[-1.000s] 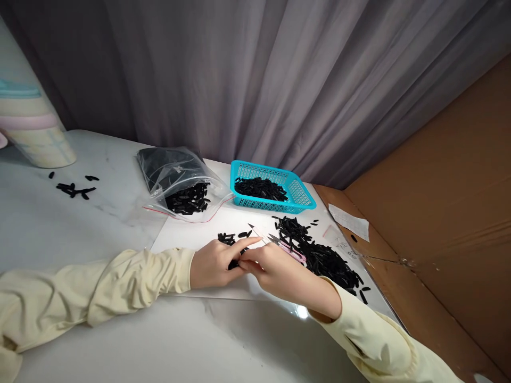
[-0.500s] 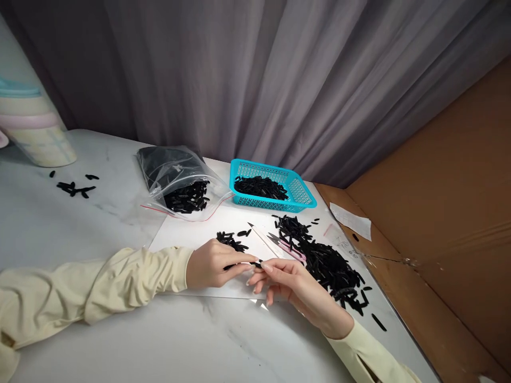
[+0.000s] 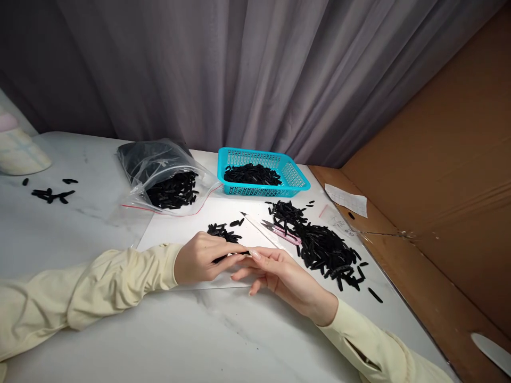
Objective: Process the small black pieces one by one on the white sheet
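My left hand point(image 3: 202, 258) and my right hand point(image 3: 285, 276) meet at the fingertips over the front of a white sheet point(image 3: 159, 232). Pinched where they meet is a small black strip point(image 3: 248, 252), mostly covered by my fingers. The thumb and index finger of my right hand close on it, while its other fingers are loosely curled. Just beyond my left hand lies a small pile of black strips point(image 3: 223, 232). Pink-handled thread snips point(image 3: 285, 234) and a slim white pointed tool point(image 3: 259, 226) rest beyond my right hand.
A larger heap of black strips point(image 3: 327, 252) spreads on the right. Behind stand a turquoise basket point(image 3: 263, 189) and an open zip bag point(image 3: 159, 165), both with black strips. Loose strips point(image 3: 50, 196) and a patterned cup point(image 3: 22, 149) are at left. A brown cardboard wall point(image 3: 431, 143) borders the right.
The camera view has shifted, so the table things appear farther left and slightly higher. Both hands keep their pinch, and less of the black strip shows between the fingertips.
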{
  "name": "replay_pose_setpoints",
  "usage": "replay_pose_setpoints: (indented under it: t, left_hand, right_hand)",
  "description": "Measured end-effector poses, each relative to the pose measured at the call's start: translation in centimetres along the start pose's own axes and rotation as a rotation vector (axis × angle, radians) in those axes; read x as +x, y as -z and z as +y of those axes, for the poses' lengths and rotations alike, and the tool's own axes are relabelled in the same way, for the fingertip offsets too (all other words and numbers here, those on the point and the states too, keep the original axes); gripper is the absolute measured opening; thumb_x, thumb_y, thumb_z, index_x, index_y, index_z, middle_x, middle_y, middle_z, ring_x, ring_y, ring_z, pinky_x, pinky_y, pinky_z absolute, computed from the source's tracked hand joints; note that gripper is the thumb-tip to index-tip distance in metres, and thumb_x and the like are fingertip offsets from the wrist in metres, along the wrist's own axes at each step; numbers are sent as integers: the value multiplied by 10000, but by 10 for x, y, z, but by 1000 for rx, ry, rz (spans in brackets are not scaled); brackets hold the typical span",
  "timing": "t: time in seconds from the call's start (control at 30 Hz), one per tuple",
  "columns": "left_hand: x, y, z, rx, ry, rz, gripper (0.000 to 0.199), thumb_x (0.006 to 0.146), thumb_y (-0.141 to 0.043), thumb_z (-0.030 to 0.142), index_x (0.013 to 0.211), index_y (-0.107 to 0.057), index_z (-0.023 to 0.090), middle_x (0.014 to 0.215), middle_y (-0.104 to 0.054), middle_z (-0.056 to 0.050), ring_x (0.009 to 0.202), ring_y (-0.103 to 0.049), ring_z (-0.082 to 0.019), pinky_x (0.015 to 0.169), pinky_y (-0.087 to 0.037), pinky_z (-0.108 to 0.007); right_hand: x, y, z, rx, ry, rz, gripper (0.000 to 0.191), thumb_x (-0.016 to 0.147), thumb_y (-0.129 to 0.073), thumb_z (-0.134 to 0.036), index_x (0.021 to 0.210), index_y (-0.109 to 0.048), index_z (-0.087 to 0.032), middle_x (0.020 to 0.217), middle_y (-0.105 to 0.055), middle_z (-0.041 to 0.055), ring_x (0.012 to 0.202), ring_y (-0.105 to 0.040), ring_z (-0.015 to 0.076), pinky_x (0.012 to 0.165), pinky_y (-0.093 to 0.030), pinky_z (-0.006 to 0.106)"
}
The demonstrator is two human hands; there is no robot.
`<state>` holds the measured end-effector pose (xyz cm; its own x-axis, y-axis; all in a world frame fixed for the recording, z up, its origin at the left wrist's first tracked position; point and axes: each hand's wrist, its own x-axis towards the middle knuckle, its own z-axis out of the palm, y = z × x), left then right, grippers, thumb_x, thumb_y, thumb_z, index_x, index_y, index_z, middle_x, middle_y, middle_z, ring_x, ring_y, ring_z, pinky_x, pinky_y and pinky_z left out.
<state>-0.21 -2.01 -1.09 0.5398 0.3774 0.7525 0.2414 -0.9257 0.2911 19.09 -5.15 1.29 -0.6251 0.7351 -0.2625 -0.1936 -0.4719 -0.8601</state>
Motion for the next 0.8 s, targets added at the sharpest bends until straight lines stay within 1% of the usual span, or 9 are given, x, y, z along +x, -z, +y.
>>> replay_pose_setpoints:
  t: [0.13, 0.23, 0.3, 0.4, 0.47, 0.53, 0.7, 0.73, 0.8]
  left_hand:
    - [-1, 0, 0, 32, 14, -13, 179, 874, -511, 130, 1011, -625, 112, 515, -622, 15, 397, -530, -85, 380, -363, -180]
    - [-3, 0, 0, -16, 30, -23, 193, 871, -533, 154, 1046, -607, 120, 625, -680, -7, 454, -580, -82, 425, -422, -169]
    - [-3, -1, 0, -44, 44, -12, 212, 866, -557, 180, 1067, -596, 124, 695, -704, -16, 488, -603, -76, 455, -448, -156]
    - [-4, -1, 0, -44, 65, -10, 222, 869, -563, 209, 1074, -595, 128, 638, -689, 3, 452, -580, -67, 436, -429, -150]
    - [-4, -1, 0, -45, 80, -14, 211, 874, -556, 225, 1057, -603, 131, 591, -669, 15, 431, -563, -65, 437, -424, -151]
    - [-3, 0, 1, -50, 91, -15, 200, 881, -543, 231, 1042, -610, 134, 574, -659, 21, 418, -552, -62, 445, -428, -150]
    - [-1, 1, 1, -64, 74, -29, 197, 904, -494, 218, 1040, -611, 137, 573, -658, 22, 407, -537, -58, 430, -417, -144]
    - [0, 1, 1, -63, 74, -28, 195, 904, -494, 220, 1032, -613, 134, 569, -655, 21, 405, -533, -58, 426, -413, -144]
    - [-1, 1, 1, -58, 81, -24, 190, 900, -505, 229, 1017, -619, 130, 546, -642, 24, 403, -530, -61, 429, -414, -146]
  right_hand:
    - [1, 0, 2, 84, -24, 69, 256, 852, -585, -343, 985, -671, -142, 959, -679, 89, 877, -656, 146, 602, -501, 171]
    - [1, 3, 1, 135, -46, 112, 235, 811, -638, -352, 910, -675, -142, 866, -678, 66, 805, -642, 120, 580, -476, 162]
    - [2, 5, 1, 150, -47, 137, 214, 791, -662, -343, 871, -675, -145, 844, -663, 50, 755, -615, 98, 553, -455, 147]
    - [3, 7, 1, 195, -20, 185, 161, 742, -712, -293, 779, -661, -145, 811, -628, 19, 659, -550, 63, 500, -416, 129]
    - [4, 8, 1, 237, -1, 184, 152, 722, -731, -265, 741, -641, -144, 740, -592, -6, 604, -513, 50, 480, -396, 124]
    - [5, 8, 2, 257, 3, 158, 148, 730, -724, -256, 734, -629, -143, 717, -567, -16, 586, -505, 45, 468, -384, 123]
    - [5, 10, 4, 235, -13, 124, 132, 787, -672, -258, 780, -642, -130, 899, -600, 33, 744, -580, 65, 559, -435, 119]
    - [5, 11, 4, 232, -12, 121, 132, 787, -673, -255, 777, -643, -127, 894, -603, 35, 735, -579, 61, 565, -437, 116]
    - [5, 12, 4, 229, 1, 124, 128, 771, -691, -246, 764, -644, -127, 815, -602, 19, 651, -551, 45, 533, -422, 114]
